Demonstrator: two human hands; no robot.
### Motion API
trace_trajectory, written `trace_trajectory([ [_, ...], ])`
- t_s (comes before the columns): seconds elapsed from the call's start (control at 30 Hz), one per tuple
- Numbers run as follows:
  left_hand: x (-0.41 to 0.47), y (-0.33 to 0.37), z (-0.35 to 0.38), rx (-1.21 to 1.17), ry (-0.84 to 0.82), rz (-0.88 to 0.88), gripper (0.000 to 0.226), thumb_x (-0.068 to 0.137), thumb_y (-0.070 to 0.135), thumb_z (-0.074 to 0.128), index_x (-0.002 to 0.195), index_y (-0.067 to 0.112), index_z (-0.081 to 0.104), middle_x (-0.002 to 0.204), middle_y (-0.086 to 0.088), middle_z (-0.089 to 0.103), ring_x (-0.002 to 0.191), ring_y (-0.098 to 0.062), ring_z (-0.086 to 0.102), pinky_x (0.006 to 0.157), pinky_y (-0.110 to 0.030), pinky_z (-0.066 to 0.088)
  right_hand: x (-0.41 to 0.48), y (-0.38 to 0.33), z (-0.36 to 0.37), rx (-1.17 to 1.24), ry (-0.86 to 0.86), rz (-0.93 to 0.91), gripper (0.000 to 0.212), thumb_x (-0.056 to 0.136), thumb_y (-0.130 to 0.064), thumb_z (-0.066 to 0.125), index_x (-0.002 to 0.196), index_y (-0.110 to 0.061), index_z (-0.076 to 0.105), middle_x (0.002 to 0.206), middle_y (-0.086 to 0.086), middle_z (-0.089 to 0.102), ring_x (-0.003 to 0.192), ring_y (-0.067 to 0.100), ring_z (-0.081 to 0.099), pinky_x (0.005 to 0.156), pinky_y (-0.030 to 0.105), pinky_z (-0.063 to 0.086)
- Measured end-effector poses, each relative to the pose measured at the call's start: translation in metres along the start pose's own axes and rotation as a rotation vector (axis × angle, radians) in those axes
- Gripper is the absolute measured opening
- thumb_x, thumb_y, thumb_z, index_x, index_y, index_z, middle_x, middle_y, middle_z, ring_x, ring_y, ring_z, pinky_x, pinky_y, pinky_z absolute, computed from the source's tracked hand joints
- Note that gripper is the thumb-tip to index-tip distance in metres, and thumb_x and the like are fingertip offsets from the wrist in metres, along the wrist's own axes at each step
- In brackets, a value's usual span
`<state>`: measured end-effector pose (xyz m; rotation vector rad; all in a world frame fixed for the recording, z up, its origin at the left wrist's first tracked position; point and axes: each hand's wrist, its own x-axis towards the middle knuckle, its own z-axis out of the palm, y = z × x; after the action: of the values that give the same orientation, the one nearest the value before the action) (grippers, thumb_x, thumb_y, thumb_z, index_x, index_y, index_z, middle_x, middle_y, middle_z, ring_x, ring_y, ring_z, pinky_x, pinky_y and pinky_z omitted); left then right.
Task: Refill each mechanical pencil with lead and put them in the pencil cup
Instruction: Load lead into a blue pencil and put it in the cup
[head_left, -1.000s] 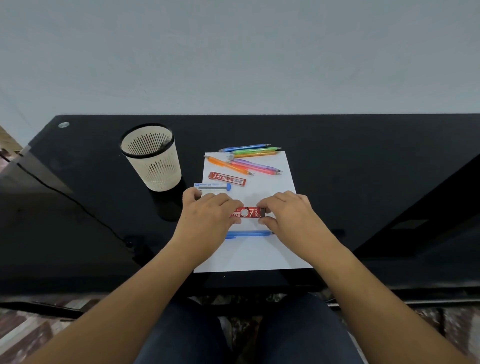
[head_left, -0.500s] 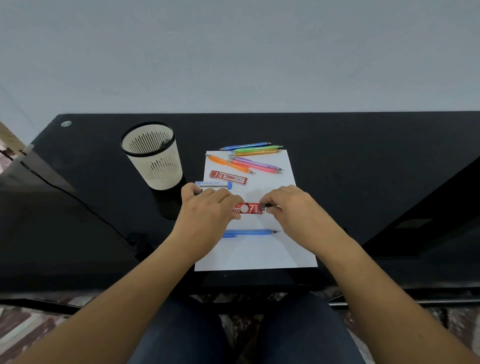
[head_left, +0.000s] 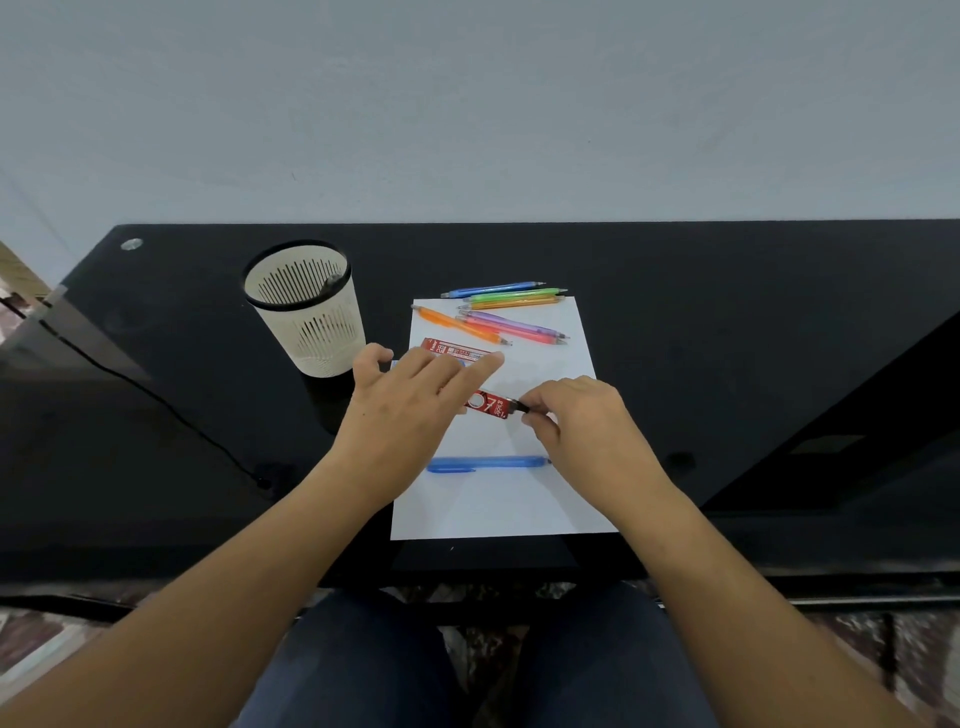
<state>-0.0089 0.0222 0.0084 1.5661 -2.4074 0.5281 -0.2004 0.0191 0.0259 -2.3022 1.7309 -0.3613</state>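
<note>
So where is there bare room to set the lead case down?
Free: the sheet's near strip below the blue pencil, and the desk right of the sheet. Crowded: its far end with coloured pencils and spare case, the middle under left hand and right hand.

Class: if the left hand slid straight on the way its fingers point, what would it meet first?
Probably the far red lead case, just at the fingertips of the left hand; depth is unclear.

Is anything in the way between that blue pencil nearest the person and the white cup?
Yes: the left hand hangs over the paper between the blue pencil and the cup. The right hand pinches the red lead case beside it.
</note>
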Motion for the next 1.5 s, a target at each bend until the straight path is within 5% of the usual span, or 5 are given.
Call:
trace_trajectory([
  [0.23, -0.002, -0.005, 0.003, 0.023, 0.029, 0.052, 0.081, 0.048, 0.009, 0.094, 0.121, 0.024, 0.064, 0.108, -0.004, 0.066, 0.101, -0.027, 0.061, 0.087, -0.053, 0.04, -0.002, -0.003, 0.003, 0.04, -0.009, 0.008, 0.024, 0.096, -0.031, 0.052, 0.116, -0.024, 0.063, 0.104, -0.007, 0.066, 0.092, 0.012, 0.054, 0.092, 0.029, 0.045],
  [0.43, -0.006, -0.001, 0.005, -0.023, 0.094, 0.008, 0.105, 0.061, 0.014, 0.09, 0.146, 0.024, 0.03, 0.106, 0.0, 0.066, 0.099, -0.025, 0.061, 0.089, -0.052, 0.037, -0.002, -0.002, 0.002, 0.066, 0.001, 0.013, 0.024, 0.096, -0.029, 0.053, 0.116, -0.022, 0.064, 0.105, -0.006, 0.067, 0.094, 0.013, 0.056, 0.093, 0.031, 0.045],
  [1.07, -0.008, 0.001, 0.01, -0.036, 0.138, 0.004, 0.105, 0.055, 0.012, 0.092, 0.143, 0.022, 0.035, 0.107, -0.002, 0.066, 0.1, -0.027, 0.061, 0.09, -0.052, 0.034, -0.001, -0.003, 0.005, 0.112, 0.003, 0.032, 0.021, 0.094, -0.029, 0.055, 0.111, -0.024, 0.065, 0.102, -0.007, 0.067, 0.092, 0.012, 0.056, 0.094, 0.032, 0.045],
  [1.27, -0.008, -0.004, 0.016, -0.024, 0.094, -0.008, 0.073, 0.053, 0.009, 0.093, 0.118, 0.021, 0.064, 0.111, -0.002, 0.066, 0.106, -0.027, 0.059, 0.092, -0.047, 0.025, -0.001, -0.001, 0.006, 0.147, 0.013, 0.056, 0.023, 0.094, -0.026, 0.057, 0.116, -0.023, 0.062, 0.102, -0.007, 0.066, 0.095, 0.011, 0.056, 0.097, 0.035, 0.045],
  [1.5, -0.008, 0.001, 0.015, -0.053, 0.139, -0.103, 0.104, 0.061, 0.018, 0.091, 0.146, 0.023, 0.031, 0.102, 0.0, 0.067, 0.097, -0.024, 0.062, 0.091, -0.051, 0.036, -0.003, 0.004, 0.009, 0.13, 0.026, 0.121, 0.036, 0.09, -0.031, 0.061, 0.125, -0.031, 0.052, 0.117, -0.011, 0.06, 0.107, 0.008, 0.053, 0.104, 0.034, 0.038],
])
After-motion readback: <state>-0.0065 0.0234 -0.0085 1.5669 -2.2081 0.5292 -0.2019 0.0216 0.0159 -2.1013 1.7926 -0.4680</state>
